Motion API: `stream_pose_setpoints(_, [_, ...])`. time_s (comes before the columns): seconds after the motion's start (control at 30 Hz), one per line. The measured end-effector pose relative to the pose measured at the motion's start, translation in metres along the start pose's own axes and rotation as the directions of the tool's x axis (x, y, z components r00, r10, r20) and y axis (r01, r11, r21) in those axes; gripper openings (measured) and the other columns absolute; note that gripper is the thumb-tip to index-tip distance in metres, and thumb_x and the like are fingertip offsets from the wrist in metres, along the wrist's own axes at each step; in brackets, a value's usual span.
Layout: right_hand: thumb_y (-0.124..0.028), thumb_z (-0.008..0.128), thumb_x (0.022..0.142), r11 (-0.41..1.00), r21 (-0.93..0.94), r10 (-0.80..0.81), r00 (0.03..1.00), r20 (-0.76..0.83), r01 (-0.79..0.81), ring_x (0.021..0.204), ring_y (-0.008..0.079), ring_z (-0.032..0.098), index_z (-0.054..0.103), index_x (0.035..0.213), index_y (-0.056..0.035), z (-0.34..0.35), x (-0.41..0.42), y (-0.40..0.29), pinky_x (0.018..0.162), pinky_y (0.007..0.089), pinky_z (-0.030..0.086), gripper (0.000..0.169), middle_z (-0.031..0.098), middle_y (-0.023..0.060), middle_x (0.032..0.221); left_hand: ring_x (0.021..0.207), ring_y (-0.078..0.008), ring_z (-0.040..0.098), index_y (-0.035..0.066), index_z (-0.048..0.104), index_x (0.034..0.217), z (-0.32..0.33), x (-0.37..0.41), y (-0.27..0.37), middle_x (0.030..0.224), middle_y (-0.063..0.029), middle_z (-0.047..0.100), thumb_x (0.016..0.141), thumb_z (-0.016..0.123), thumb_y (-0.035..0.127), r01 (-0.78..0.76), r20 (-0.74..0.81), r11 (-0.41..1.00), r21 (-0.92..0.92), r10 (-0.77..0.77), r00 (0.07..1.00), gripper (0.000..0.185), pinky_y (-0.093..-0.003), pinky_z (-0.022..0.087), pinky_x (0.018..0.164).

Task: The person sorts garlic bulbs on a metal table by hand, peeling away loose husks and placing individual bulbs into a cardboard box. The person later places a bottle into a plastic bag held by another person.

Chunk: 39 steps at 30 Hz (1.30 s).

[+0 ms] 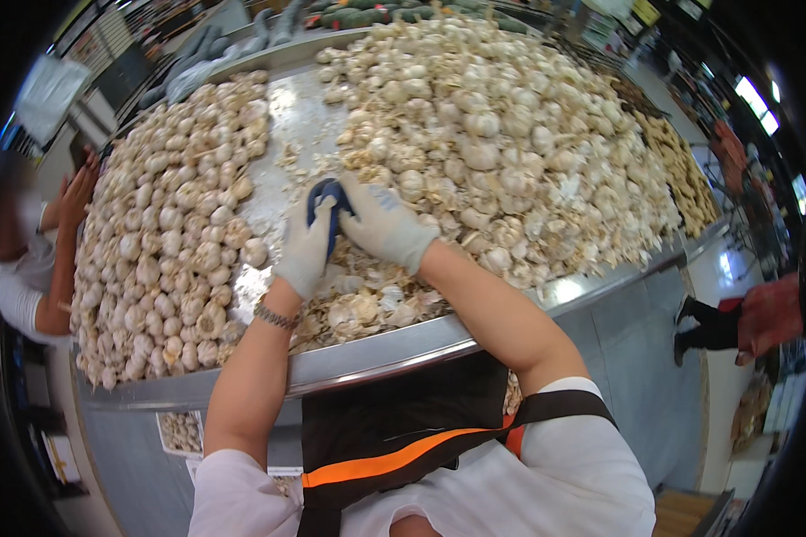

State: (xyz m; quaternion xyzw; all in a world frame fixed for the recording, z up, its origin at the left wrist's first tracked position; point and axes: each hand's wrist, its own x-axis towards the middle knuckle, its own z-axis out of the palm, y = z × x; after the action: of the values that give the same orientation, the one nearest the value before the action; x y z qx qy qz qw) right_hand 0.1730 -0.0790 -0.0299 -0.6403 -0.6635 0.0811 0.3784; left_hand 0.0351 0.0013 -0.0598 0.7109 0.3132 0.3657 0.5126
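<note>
My left hand [304, 245], in a white work glove with a blue palm, meets my right hand [384, 221] over a steel display table [302, 114]. The right one wears a matching glove, and its fingers reach over to the left fingertips. Whatever may be between the fingers is hidden. Just right of my hands rises a large heap of garlic bulbs [483, 154] with dry stems and skins. A second pile of trimmer garlic bulbs [168, 248] lies to the left. Below my wrists are loose garlic skins [363, 305].
A raised steel rim [389, 356] runs along the table's front. Ginger roots [678, 174] lie at far right, green gourds [356, 17] at the back. A person [27, 268] stands at the left side; another [745, 322] is on the right. A white crate [180, 431] holds garlic below.
</note>
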Motion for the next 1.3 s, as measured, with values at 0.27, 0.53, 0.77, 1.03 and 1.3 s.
stream_pose_setpoints(0.27, [-0.014,0.05,0.087,0.955,0.292,0.015,0.976,-0.217,0.05,0.094,0.0442,0.058,0.053,0.111,-0.0016,0.013,0.002,0.004,0.081,0.0482,0.046,0.027,0.061,0.0254,0.097,0.104,-0.0164,0.057,-0.002,0.05,0.132,0.001,-0.008,0.019,0.12,-0.0105,0.061,0.099,0.047,0.016,-0.108,0.046,0.993,-0.044,0.11,0.993,0.038,-0.0282,0.046,0.09])
stream_pose_setpoints(0.53, [-0.015,0.059,0.083,0.884,0.46,0.075,0.997,0.026,-0.079,0.082,0.028,0.064,0.053,0.116,-0.0035,0.002,0.004,0.007,0.073,0.0366,0.052,0.035,0.062,0.0175,0.098,0.109,-0.0183,0.057,0.001,0.047,0.136,-0.012,0.007,0.006,0.126,-0.0114,0.058,0.104,0.036,0.034,0.009,0.113,0.962,-0.273,0.023,0.993,0.047,-0.0304,0.046,0.094])
stream_pose_setpoints(0.77, [-0.001,0.059,0.076,0.686,0.703,0.085,0.98,0.18,-0.188,0.071,0.0186,0.064,0.062,0.096,0.0004,-0.008,0.006,0.003,0.061,0.0329,0.054,0.021,0.067,0.0116,0.082,0.118,-0.0191,0.051,0.0,0.041,0.14,-0.008,0.001,0.018,0.132,-0.0119,0.053,0.101,0.048,0.022,-0.248,0.127,0.961,0.123,0.232,0.964,0.045,-0.0309,0.04,0.102])
stream_pose_setpoints(1.03, [-0.024,0.059,0.076,0.93,0.31,0.166,0.977,0.131,-0.199,0.078,0.0378,0.066,0.069,0.085,-0.0042,-0.002,0.006,0.005,0.072,0.0429,0.051,0.024,0.066,0.0228,0.081,0.111,-0.0189,0.054,-0.003,0.049,0.134,-0.027,0.012,0.004,0.127,-0.0116,0.057,0.102,0.043,0.023,-0.203,0.236,0.977,0.059,0.184,0.954,0.041,-0.0321,0.041,0.098])
stream_pose_setpoints(1.3, [-0.029,0.069,0.07,0.837,0.468,0.338,0.941,-0.036,-0.283,0.088,0.0386,0.066,0.059,0.108,0.0035,0.017,0.017,0.008,0.077,0.0421,0.052,0.051,0.067,0.0245,0.088,0.123,-0.0221,0.049,-0.002,0.043,0.138,-0.014,0.004,0.01,0.137,-0.0122,0.05,0.102,0.043,0.025,-0.062,0.029,0.994,-0.089,0.065,0.997,0.045,-0.0329,0.038,0.104])
